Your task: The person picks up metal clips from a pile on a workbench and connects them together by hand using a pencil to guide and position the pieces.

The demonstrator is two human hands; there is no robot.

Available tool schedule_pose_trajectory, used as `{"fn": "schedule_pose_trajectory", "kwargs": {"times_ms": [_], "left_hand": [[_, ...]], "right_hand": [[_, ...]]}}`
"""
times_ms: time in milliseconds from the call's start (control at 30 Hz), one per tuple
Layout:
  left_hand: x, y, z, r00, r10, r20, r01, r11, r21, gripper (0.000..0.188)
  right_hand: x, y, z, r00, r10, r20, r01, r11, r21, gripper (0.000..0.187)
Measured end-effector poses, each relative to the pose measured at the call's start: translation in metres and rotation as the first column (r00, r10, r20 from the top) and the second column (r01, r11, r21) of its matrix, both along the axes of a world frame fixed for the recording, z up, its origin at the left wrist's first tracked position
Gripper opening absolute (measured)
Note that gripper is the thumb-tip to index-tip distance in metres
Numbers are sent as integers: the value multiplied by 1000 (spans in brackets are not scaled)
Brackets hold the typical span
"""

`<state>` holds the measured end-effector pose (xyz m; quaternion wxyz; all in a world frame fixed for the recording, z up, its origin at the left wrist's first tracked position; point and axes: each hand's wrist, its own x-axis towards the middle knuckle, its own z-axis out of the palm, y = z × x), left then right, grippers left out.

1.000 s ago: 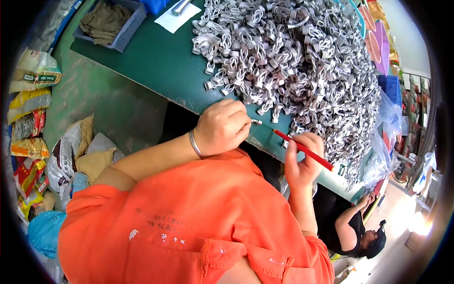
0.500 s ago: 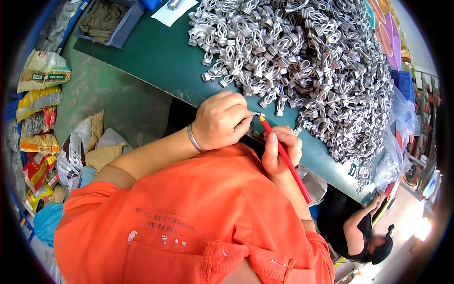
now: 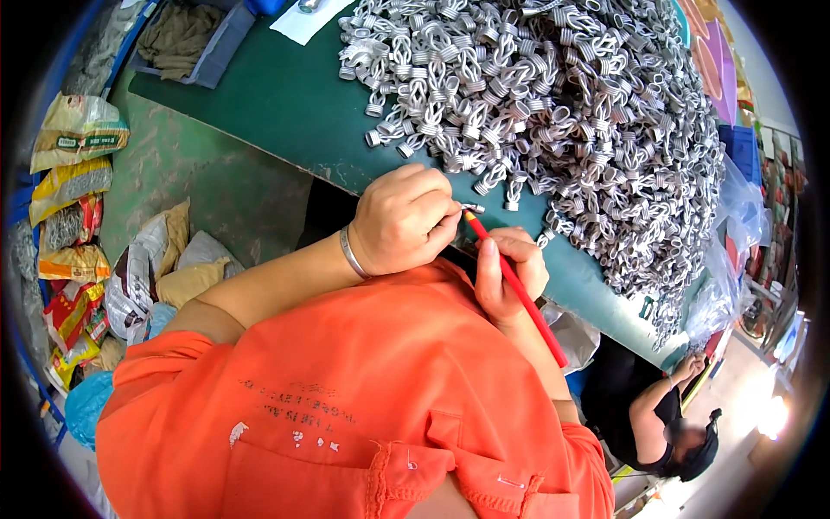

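My left hand is at the table's near edge, its fingers closed in a pinch around a small silvery metal piece, mostly hidden by them. A long, slim red pen-shaped tool with a yellow band near its tip lies in my right hand, thumb pressed along it. The tool's tip meets or nearly meets the metal piece; contact is too small to make out. Just beyond my hands spreads a big heap of grey, ribbed metal loop fittings.
The heap covers much of the green table. A grey bin with brown cloth and a white paper are at the far left. Filled sacks lie on the left floor. Another person works at the right.
The red tool and my right hand have shifted slightly left toward my left hand. More of the small metal piece shows beside the tool's tip. My left hand stays almost still.
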<state>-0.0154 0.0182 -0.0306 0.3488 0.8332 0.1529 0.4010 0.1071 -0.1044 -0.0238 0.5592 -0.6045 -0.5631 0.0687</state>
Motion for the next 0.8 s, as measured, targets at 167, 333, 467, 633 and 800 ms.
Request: {"fn": "schedule_pose_trajectory", "kwargs": {"times_ms": [167, 333, 467, 633, 800], "left_hand": [[1, -1, 2, 1000, -6, -13, 6, 1000, 0, 15], [0, -1, 1, 1000, 1, -30, -2, 1000, -3, 14], [0, 0, 3, 999, -10, -37, 10, 1000, -1, 14], [0, 0, 5, 998, 6, -63, -6, 1000, 9, 14], [-2, -2, 10, 999, -49, -8, 49, 998, 37, 14]], "right_hand": [[0, -3, -2, 994, -13, -104, 17, 999, 43, 16], [0, 0, -4, 999, -13, -52, 14, 1000, 26, 17], [1, 0, 0, 1000, 19, 9, -19, 999, -38, 16], [2, 0, 1, 983, -32, -180, 44, 997, 60, 12], [2, 4, 9, 982, -179, -55, 175, 982, -66, 11]]}}
